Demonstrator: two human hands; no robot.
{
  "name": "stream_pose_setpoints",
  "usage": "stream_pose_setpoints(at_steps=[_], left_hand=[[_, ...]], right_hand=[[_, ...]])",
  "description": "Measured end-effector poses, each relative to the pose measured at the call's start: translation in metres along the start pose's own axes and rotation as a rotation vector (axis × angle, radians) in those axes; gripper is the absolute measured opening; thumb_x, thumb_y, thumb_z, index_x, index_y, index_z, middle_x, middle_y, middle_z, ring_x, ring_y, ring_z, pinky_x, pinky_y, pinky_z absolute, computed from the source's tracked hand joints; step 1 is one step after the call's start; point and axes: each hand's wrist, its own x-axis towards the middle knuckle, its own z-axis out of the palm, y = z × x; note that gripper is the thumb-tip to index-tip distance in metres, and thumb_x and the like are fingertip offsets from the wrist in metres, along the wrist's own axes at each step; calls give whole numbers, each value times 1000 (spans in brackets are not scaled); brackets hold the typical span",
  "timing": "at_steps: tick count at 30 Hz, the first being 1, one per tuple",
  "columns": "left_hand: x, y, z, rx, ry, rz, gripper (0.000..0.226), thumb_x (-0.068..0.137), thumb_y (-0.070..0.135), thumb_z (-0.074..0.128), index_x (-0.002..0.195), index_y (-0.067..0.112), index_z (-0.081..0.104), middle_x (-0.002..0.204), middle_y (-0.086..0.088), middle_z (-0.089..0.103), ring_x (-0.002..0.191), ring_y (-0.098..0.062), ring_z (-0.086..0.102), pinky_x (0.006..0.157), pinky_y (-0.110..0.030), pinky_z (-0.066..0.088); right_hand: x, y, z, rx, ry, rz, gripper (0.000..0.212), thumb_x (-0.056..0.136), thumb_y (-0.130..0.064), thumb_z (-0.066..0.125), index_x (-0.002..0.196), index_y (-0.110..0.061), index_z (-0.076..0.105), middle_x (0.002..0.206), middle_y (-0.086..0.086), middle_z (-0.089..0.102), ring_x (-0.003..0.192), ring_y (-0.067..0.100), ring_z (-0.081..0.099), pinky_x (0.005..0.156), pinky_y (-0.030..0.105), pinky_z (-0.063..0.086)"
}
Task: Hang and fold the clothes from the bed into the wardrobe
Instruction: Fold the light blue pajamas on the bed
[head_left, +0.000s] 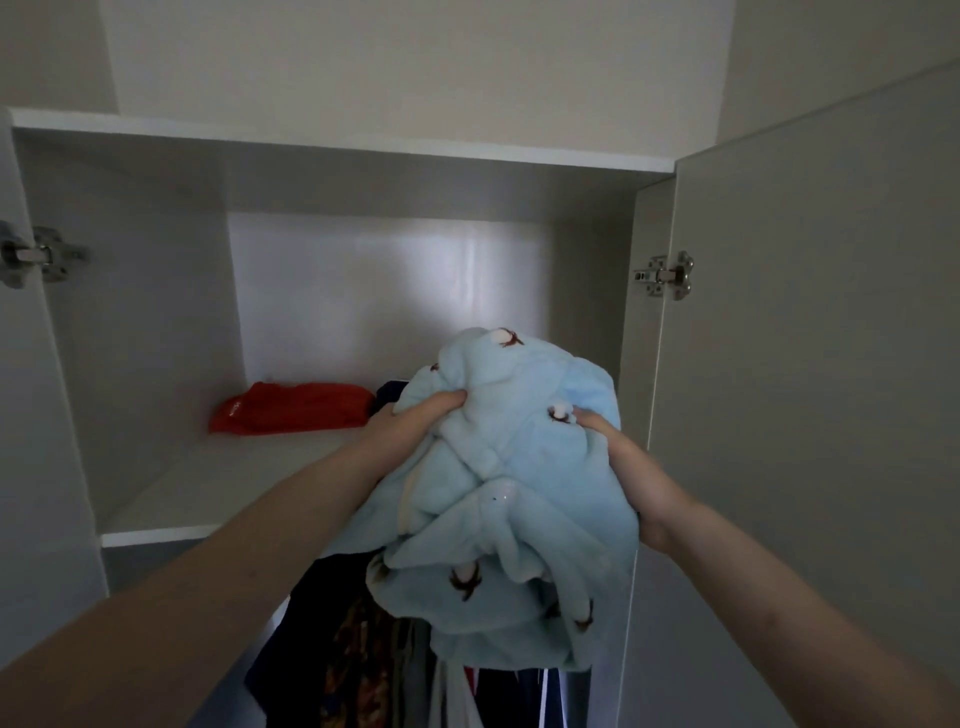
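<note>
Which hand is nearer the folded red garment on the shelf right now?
Left. The left hand grips the light blue fleece bundle just right of the red garment. The right hand grips the bundle's far side, farther right.

The light blue fleece garment (514, 488) hides most fingers of both hands and nearly all of a dark item (389, 394) on the shelf (218, 488). Hanging clothes (363, 660) run off the bottom edge.
</note>
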Motion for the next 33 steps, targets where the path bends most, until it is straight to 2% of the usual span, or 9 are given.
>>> stream_pose_setpoints(at_steps=[5, 11, 18, 20, 22, 23, 26, 30, 33], left_hand=[[106, -4, -12, -54, -104, 45, 93, 43, 71, 91, 122, 25, 72, 115, 2, 76, 106, -20, 73, 102, -45, 53], [216, -13, -12, -110, -240, 9, 90, 52, 69, 91, 127, 24, 69, 120, -5, 75, 112, -29, 71, 106, -49, 49], [299, -18, 6, -188, -299, -13, 111, 43, 70, 92, 134, 14, 64, 129, -13, 69, 120, -33, 66, 111, -48, 45], [314, -10, 15, -181, -317, 17, 91, 53, 66, 88, 126, 15, 70, 125, -12, 70, 117, -30, 67, 106, -43, 50], [328, -1, 26, -197, -348, 61, 34, 74, 48, 77, 94, 20, 82, 99, -9, 77, 98, -21, 73, 84, -30, 59], [338, 1, 32, -204, -360, 70, 22, 85, 39, 70, 80, 21, 82, 87, -8, 77, 88, -18, 74, 74, -26, 58], [368, 8, 48, -206, -351, 66, 41, 100, 24, 55, 66, 19, 76, 71, -5, 72, 74, -17, 70, 62, -21, 54], [414, 8, 74, -255, -296, 89, 51, 102, 24, 51, 60, 23, 80, 65, 3, 74, 69, -9, 73, 57, -14, 52], [447, -1, 96, -279, -227, 42, 40, 97, 32, 59, 65, 26, 82, 75, -3, 77, 76, -13, 74, 61, -19, 56]], right_hand=[[73, -12, 4, -31, 115, -42, 71, 63, -58, 85, 121, -20, 74, 119, 10, 75, 111, 31, 72, 105, 50, 51], [145, -23, 0, -61, 235, -61, 48, 78, -54, 80, 113, -21, 77, 109, 7, 78, 98, 25, 76, 89, 42, 57], [222, -42, -24, -154, 381, -29, 62, 76, -54, 79, 121, -11, 71, 116, 11, 75, 107, 30, 71, 103, 49, 53], [245, -52, -34, -178, 380, -26, 61, 78, -55, 78, 120, -11, 71, 117, 11, 75, 106, 30, 71, 102, 49, 54], [268, -64, -45, -205, 389, -19, 63, 78, -56, 78, 122, -11, 70, 117, 11, 74, 107, 29, 71, 102, 48, 53], [280, -70, -51, -220, 385, -11, 66, 78, -57, 77, 124, -11, 69, 118, 12, 74, 108, 30, 71, 103, 49, 53], [315, -85, -70, -267, 382, 4, 72, 77, -62, 76, 127, -11, 67, 117, 12, 73, 105, 31, 70, 99, 47, 55], [368, -100, -95, -302, 471, 7, 81, 81, -62, 73, 137, -5, 59, 120, 13, 68, 97, 29, 66, 90, 38, 50], [405, -105, -108, -360, 538, 18, 82, 90, -58, 65, 147, -1, 47, 143, 20, 55, 122, 36, 56, 98, 36, 40]])
